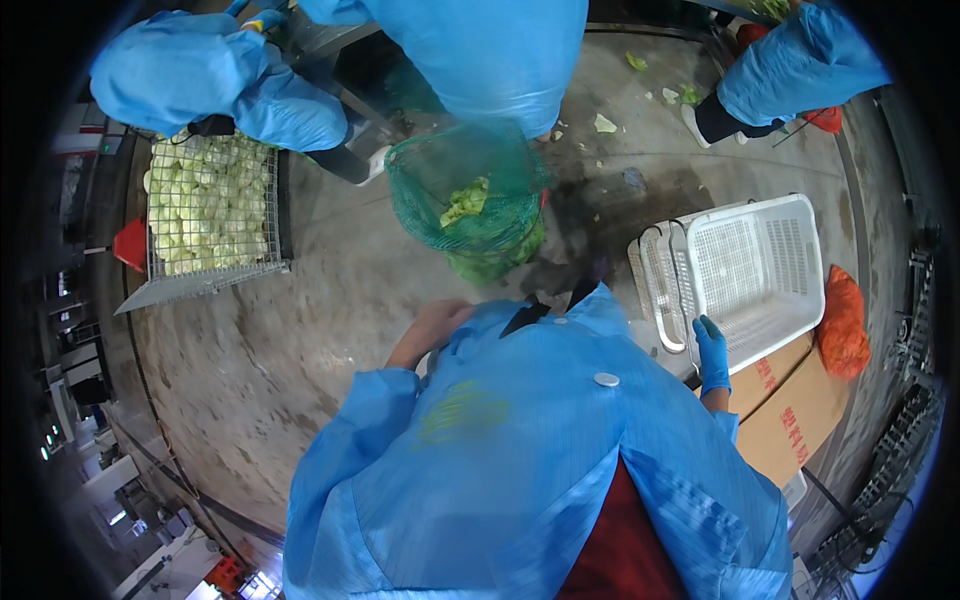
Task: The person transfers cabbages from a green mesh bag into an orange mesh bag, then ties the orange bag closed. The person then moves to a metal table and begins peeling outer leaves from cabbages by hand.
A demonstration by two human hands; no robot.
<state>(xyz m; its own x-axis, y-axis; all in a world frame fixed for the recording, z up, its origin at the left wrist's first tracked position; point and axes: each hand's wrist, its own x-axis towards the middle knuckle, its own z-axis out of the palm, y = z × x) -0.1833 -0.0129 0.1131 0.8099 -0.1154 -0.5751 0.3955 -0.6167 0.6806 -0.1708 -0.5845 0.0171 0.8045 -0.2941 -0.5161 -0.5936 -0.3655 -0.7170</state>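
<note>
My bare left hand [444, 318] rests on the blue coat [480, 480] over my lap, and its fingertips are partly hidden. A blue glove covers my right hand [712, 351]. Its fingers lie over the near left corner of a white perforated plastic crate [757, 277], gripping the rim. The crate's inside faces me, with more white crates [664, 289] and dark wire handles beside it. Before me, an open green mesh bag [431, 225] with green leaves [466, 202] in it stands on the floor.
A wire-mesh cage [279, 217] of pale cabbages [206, 210] stands at left. Co-workers in blue coats [195, 79] are along the far side. Cardboard boxes [795, 412] and an orange mesh bag [842, 322] lie at right. Leaf scraps [604, 124] litter the wet floor [225, 360].
</note>
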